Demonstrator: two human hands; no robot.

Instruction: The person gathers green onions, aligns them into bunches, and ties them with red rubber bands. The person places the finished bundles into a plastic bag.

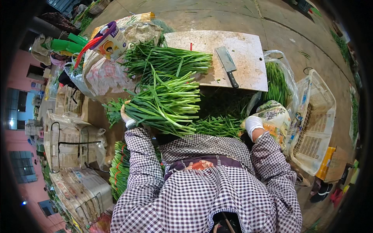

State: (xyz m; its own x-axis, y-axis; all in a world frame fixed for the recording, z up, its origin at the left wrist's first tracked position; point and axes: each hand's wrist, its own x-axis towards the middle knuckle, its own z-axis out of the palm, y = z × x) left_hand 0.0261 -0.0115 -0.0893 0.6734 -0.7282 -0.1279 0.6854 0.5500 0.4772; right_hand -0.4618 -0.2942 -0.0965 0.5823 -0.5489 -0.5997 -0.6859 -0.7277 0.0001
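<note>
My left hand, in a white glove or wrap, grips a large bunch of garlic chives by its leafy side. The pale cut ends of that bunch point right, above my lap. My right hand, with a white covering over its back, is lowered beside loose green chives; its fingers are mostly hidden. Beyond the held bunch, another pile of chives lies partly on a worn white board. A cleaver with a black handle rests flat on the board.
A purple-rimmed plastic bucket with red ties stands at upper left. Chives fill a clear plastic bag right of the board. Plastic crates stand at right and left. Bundles with red ties lie beside my left arm.
</note>
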